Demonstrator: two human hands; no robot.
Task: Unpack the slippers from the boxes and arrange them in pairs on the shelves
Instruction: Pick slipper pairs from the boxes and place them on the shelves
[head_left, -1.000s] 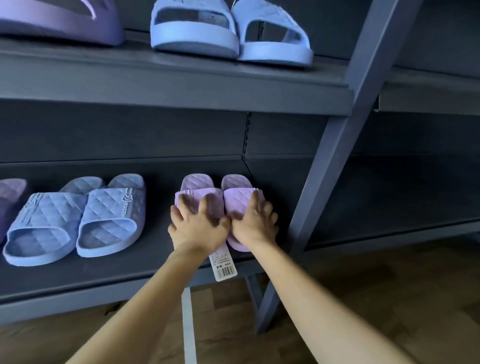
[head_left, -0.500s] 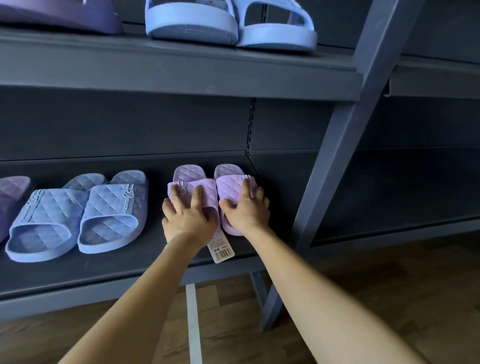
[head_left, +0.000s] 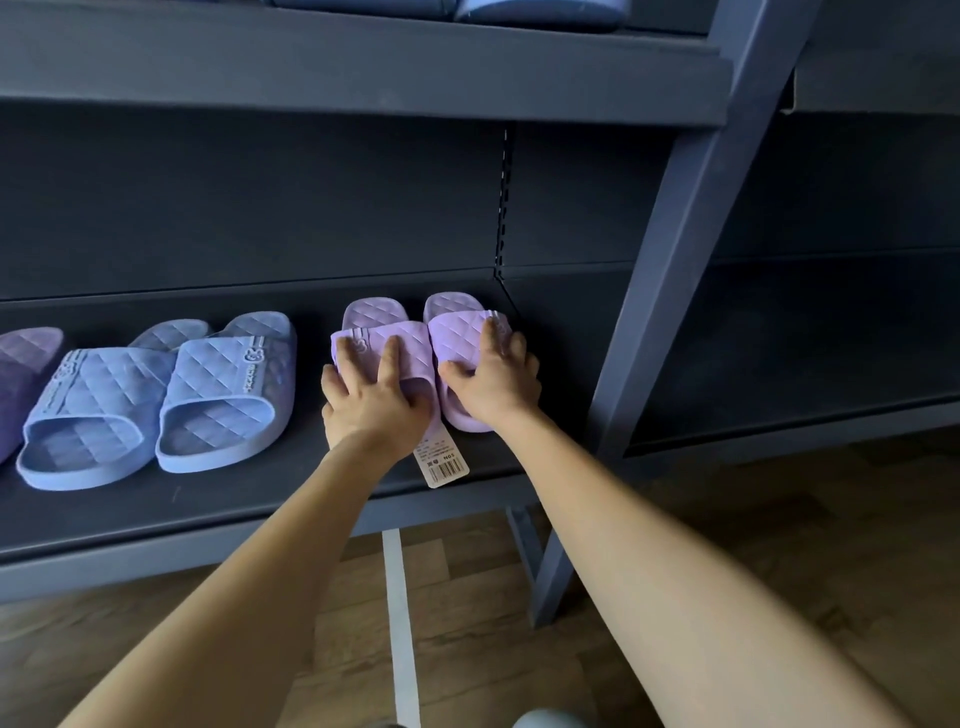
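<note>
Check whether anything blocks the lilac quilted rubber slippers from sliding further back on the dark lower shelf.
Nothing visible does. Bare dark shelf lies behind the lilac quilted rubber slippers up to the back panel; the blue quilted pair sits apart, leftward.

A shoe shop, by the look of it. Dark metal display shelving (head_left: 363, 67) carries paired blue slippers (head_left: 223, 384) at nine o'clock. A barcode tag (head_left: 441, 462) lies by the lilac pair (head_left: 374, 312).

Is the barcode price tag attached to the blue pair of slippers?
No, the price tag lies at the lilac pair's front edge; the blue pair shows none.
</note>
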